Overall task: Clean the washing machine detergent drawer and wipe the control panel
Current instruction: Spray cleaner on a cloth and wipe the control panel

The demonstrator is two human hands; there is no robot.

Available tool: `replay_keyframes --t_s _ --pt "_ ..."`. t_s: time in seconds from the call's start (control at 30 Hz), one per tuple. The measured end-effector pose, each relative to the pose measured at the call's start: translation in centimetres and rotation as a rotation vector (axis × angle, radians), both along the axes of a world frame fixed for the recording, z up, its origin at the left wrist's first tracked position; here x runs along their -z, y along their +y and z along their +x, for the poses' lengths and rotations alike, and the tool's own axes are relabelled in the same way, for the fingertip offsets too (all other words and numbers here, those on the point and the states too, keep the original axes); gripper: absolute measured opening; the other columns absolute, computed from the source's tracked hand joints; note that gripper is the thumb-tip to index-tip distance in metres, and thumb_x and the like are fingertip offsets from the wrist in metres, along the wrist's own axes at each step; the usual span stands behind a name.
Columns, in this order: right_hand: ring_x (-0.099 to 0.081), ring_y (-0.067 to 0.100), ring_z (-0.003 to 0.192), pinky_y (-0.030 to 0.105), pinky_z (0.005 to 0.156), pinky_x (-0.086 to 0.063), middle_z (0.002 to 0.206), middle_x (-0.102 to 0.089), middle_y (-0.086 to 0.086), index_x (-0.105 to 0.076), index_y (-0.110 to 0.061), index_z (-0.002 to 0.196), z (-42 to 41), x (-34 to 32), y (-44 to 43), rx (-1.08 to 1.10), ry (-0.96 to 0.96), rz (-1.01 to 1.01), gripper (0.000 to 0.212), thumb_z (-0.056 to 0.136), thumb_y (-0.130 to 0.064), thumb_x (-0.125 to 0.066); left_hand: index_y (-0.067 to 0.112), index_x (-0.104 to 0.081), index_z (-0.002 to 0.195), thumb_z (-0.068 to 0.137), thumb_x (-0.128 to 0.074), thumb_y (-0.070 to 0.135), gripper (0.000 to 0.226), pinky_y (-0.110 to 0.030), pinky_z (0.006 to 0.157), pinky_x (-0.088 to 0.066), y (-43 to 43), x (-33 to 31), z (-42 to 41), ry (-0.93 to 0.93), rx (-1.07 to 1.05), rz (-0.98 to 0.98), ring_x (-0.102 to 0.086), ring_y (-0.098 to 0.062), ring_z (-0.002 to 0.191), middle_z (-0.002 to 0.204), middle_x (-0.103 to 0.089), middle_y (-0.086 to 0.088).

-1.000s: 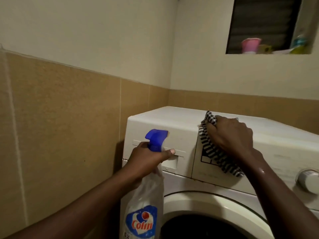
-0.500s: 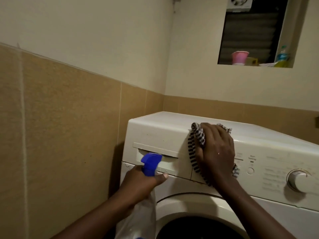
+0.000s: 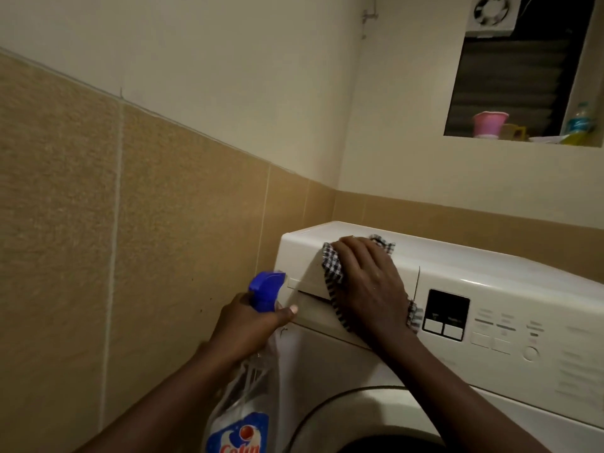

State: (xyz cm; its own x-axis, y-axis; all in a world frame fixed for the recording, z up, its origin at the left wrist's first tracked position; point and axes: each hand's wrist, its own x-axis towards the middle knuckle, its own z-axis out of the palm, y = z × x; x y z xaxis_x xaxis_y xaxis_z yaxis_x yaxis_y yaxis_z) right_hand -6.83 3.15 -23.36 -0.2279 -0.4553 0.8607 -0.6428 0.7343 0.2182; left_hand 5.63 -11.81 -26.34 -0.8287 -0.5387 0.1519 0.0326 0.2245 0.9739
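The right hand (image 3: pixel 366 282) lies flat over a black-and-white checked cloth (image 3: pixel 331 268), fingers spread and pressing it against the front of the detergent drawer (image 3: pixel 302 256), just right of centre in the lower half of the frame. The drawer sits pushed in, flush with the washing machine (image 3: pixel 490 266). The left hand (image 3: pixel 248 325), lower centre, is curled round the neck of a spray bottle (image 3: pixel 261 287) with a blue trigger head, thumb stretched toward the drawer's lower edge (the nozzle is almost touching the drawer's left corner).

By the look of it only the drawer's outer face is being wiped. Its inside is hidden, so that part of the job probably remains. The control panel (image 3: pixel 506 325), to the right with its dark display (image 3: pixel 447 307), is not under the cloth, and whether it has been wiped I cannot tell.
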Motion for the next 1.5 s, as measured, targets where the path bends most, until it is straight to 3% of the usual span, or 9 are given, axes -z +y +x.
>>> replay_keyframes --t_s 0.13,0.3,0.43,0.53,0.73,0.87,1.0,1.2,1.5 --pt "-0.046 0.026 0.133 0.040 0.111 -0.034 0.141 -0.054 0.006 -0.052 -0.015 0.136 0.0 0.3 -0.9 -0.044 -0.011 0.078 0.059 0.079 -0.020 -0.068 0.023 -0.044 0.108 0.080 -0.076 0.033 0.043 -0.028 0.065 -0.049 -0.2 0.1 0.3 0.015 -0.014 0.023 -0.060 -0.015 0.081 0.090 -0.056 0.004" --pt "-0.036 0.023 0.142 0.042 0.115 -0.029 0.148 -0.046 0.005 -0.052 -0.014 0.139 0.2 2.4 1.7 -0.107 0.037 0.074 0.055 0.085 -0.010 -0.038 0.019 -0.049 0.108 0.080 -0.076 0.033 0.041 -0.023 0.062 -0.045 -0.5 -0.1 0.7 0.016 -0.025 0.000 -0.059 -0.012 0.078 0.090 -0.058 0.001" --pt "-0.043 0.028 0.137 0.043 0.113 -0.031 0.143 -0.052 0.008 -0.055 -0.013 0.135 -0.1 1.3 -0.1 -0.129 0.054 0.086 0.059 0.078 -0.001 -0.065 0.030 -0.046 0.086 0.081 -0.076 0.031 0.030 -0.024 0.066 -0.049 -0.4 -0.1 0.9 0.035 -0.020 -0.012 -0.058 -0.011 0.076 0.087 -0.058 0.003" --pt "-0.048 0.027 0.134 0.039 0.110 -0.029 0.141 -0.055 0.007 -0.056 -0.014 0.134 -0.1 0.3 -1.2 -0.108 0.018 0.094 0.063 0.074 -0.006 -0.076 0.022 -0.056 0.096 0.080 -0.076 0.031 0.027 -0.032 0.073 -0.053 -0.4 0.1 0.8 0.033 -0.016 -0.002 -0.063 -0.018 0.081 0.092 -0.064 -0.004" --pt "-0.043 0.023 0.137 0.042 0.111 -0.039 0.142 -0.054 0.005 -0.058 -0.014 0.133 -0.1 3.9 0.1 -0.183 0.092 0.166 0.052 0.083 -0.008 -0.068 0.019 -0.057 0.094 0.079 -0.077 0.031 0.028 -0.036 0.077 -0.055 -0.5 0.2 0.8 0.016 -0.028 0.001 -0.064 -0.020 0.079 0.090 -0.065 -0.005" --pt "-0.046 0.024 0.135 0.041 0.112 -0.034 0.139 -0.056 0.006 -0.059 -0.014 0.131 -1.0 1.4 -3.2 -0.210 0.080 0.206 0.053 0.080 -0.012 -0.074 0.024 -0.054 0.082 0.080 -0.077 0.027 0.023 -0.027 0.067 -0.049 -0.5 0.2 0.8 0.038 -0.039 0.013 -0.059 -0.012 0.074 0.083 -0.061 0.001" --pt "-0.053 0.028 0.128 0.042 0.104 -0.043 0.135 -0.060 0.008 -0.062 -0.012 0.128 -0.9 -0.9 -5.9 -0.199 0.052 0.213 0.056 0.074 -0.008 -0.077 0.028 -0.049 0.079 0.081 -0.076 0.027 0.027 -0.023 0.062 -0.042 -0.8 -0.1 1.0 0.054 -0.053 0.037 -0.055 -0.008 0.074 0.084 -0.058 0.005" --pt "-0.039 0.024 0.140 0.042 0.114 -0.032 0.143 -0.052 0.003 -0.056 -0.018 0.135 -0.8 1.3 -4.2 -0.199 0.082 0.302 0.057 0.080 -0.018 -0.071 0.025 -0.053 0.079 0.080 -0.077 0.026 0.024 -0.030 0.075 -0.048 -0.9 -0.4 1.1 0.074 -0.064 0.048 -0.058 -0.011 0.076 0.082 -0.060 0.004" --pt "-0.049 0.028 0.132 0.044 0.105 -0.043 0.141 -0.054 0.004 -0.059 -0.019 0.131 -0.3 -1.3 -5.4 -0.194 -0.002 0.294 0.050 0.082 -0.015 -0.069 0.029 -0.045 0.078 0.081 -0.076 0.027 0.030 -0.030 0.073 -0.044 -0.9 -0.1 1.0 0.052 -0.051 0.066 -0.052 -0.009 0.073 0.081 -0.054 0.006"
